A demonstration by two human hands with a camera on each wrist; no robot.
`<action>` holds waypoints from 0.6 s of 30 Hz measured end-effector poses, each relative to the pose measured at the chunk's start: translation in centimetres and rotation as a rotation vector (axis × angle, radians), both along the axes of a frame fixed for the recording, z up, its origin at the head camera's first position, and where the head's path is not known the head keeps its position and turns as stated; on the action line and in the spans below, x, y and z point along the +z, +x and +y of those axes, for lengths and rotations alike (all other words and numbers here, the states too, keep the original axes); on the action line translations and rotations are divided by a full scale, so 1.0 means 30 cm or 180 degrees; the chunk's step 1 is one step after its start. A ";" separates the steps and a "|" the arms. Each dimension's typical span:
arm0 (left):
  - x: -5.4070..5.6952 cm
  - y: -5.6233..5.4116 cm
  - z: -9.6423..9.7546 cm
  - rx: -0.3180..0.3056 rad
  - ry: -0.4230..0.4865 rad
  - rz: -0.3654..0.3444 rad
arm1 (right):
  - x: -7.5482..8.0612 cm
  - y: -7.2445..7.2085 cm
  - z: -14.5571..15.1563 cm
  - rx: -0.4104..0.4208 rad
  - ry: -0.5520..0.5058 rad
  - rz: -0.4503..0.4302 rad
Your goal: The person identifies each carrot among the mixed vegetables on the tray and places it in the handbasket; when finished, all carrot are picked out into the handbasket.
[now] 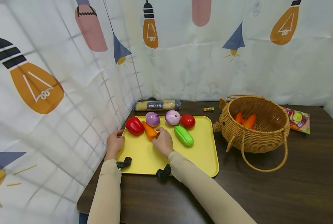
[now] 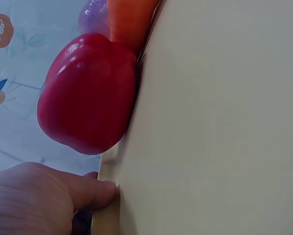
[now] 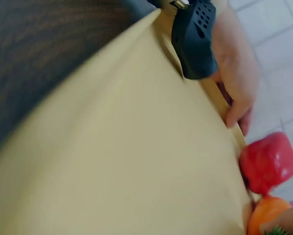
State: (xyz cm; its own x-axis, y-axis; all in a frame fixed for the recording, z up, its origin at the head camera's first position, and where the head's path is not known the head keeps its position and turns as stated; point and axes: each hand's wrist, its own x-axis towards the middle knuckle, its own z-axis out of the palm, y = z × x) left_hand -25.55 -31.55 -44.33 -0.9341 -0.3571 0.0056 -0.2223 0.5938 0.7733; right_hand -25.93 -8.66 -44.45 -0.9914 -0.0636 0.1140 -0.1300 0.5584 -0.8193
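Right hand (image 1: 163, 141) gripping an orange carrot (image 1: 147, 128) on a yellow tray (image 1: 144, 157)

Far left: a patterned curtain (image 1: 79, 77), printed with bulbs and lamps, hanging beside and behind the dark wooden desk (image 1: 261, 193). Left hand (image 1: 115, 143) at the tray's left rim, its grip pinching the edge; left wrist view shows the thumb lying on the inner side.

A long clear packet (image 1: 156, 105) with a dark label lies behind the tray. Within the tray, along its far side: a glossy red pepper (image 1: 134, 126) in the left corner, then a purple onion (image 1: 152, 119). The carrot lies between pepper and onion, toward the near side, narrow tip pointing to the far left. Right grip clasped on its thick end; green leafy tuft shows there in the right wrist view. Whether the carrot bears fully on the tray, cannot tell.

Further right, a paler onion (image 1: 172, 117), then a red tomato (image 1: 187, 121) just beside it. A bright green cucumber (image 1: 184, 136) lies aslant nearer the person. Small bright wrapper (image 1: 208, 109) on the desk, beyond the tray's far right corner.

Right of the tray: an animal-shaped wicker basket (image 1: 256, 141), handle hanging toward the near side, orange pieces (image 1: 250, 121) inside. Far right, partly behind the basket: a pink and green packet (image 1: 298, 121).
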 end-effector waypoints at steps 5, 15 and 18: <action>-0.002 0.002 0.002 0.0013 -0.0008 0.0003 | 0.003 -0.001 0.045 0.0113 -0.0020 -0.0118; -0.007 -0.004 -0.003 0.0001 -0.0092 0.0029 | 0.021 0.000 0.092 0.0561 0.0228 -0.0224; -0.010 -0.008 0.001 -0.0009 -0.0110 0.0023 | 0.019 0.005 0.085 0.0481 0.0299 -0.0222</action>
